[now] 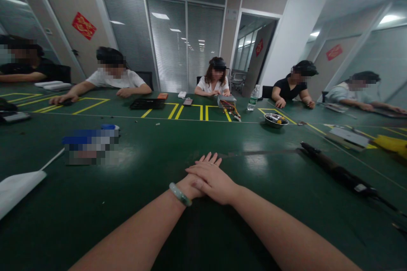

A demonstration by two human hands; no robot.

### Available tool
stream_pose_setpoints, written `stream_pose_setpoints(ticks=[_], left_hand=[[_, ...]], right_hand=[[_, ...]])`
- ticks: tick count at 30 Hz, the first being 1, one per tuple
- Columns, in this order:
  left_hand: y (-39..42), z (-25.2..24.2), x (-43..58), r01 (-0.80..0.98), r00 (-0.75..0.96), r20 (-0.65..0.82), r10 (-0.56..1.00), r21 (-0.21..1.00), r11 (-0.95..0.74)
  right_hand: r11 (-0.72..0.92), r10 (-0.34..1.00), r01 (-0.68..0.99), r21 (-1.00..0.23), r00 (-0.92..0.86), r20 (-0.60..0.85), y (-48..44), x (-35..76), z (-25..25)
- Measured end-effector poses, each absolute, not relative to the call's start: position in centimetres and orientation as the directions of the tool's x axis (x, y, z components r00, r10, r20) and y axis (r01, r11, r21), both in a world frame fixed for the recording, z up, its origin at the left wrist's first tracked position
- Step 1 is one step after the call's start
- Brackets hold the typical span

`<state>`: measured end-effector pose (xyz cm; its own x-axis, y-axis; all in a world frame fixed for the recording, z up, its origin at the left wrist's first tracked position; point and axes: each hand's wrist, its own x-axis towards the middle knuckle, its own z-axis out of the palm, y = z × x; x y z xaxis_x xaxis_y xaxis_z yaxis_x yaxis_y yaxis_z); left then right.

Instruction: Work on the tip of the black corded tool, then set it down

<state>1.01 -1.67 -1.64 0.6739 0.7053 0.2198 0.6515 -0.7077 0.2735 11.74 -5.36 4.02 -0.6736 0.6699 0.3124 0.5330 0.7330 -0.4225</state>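
My left hand lies palm down on the green table, a pale green bangle round its wrist. Across its back rests my right hand, covering much of it. The left fingertips stick out spread beyond the right hand. The right fingers lie flat and extended over the left hand. Neither hand holds an object. A blurred blue and white item is on the table to the left, and a long black tool with a cable is to the right.
At the left edge is a white object. Farther off stand a metal bowl, a water bottle, a grey box with wires and a black tray. Several people sit along the far side. Yellow plastic lies at right.
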Motion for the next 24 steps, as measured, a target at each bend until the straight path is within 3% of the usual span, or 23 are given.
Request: stream_pose_setpoints(ticks=[6,11,14,17,20,24], left_hand=[[-2.1,0.1,-0.3,0.652,0.724,0.132,0.677,0.19,-0.734],[-1.5,-0.9,-0.1,0.609,0.737,0.216,0.641,0.198,-0.768],[-1.2,-0.8,-0.2,0.593,0.739,0.247,0.627,0.203,-0.779],[-1.0,-0.1,-0.5,0.61,0.732,0.21,0.648,0.224,-0.76],[-0.9,0.4,-0.8,0.606,0.741,0.167,0.651,0.25,-0.755],[-1.1,0.6,-0.8,0.601,0.743,0.165,0.649,0.262,-0.755]], right_hand=[[0.732,0.669,0.537,-0.418,-0.682,0.295,-5.4,11.9,4.1],[0.751,0.649,0.528,-0.397,-0.703,0.291,-4.9,13.0,3.6],[0.679,0.733,0.654,-0.332,-0.587,0.343,-2.7,16.6,3.1],[0.305,0.871,0.895,-0.327,-0.123,0.476,0.1,23.5,2.5],[-0.227,0.718,0.904,-0.363,0.408,0.565,0.7,32.2,1.6],[-0.567,0.482,0.781,-0.26,0.571,0.664,-3.3,43.4,0.2]])
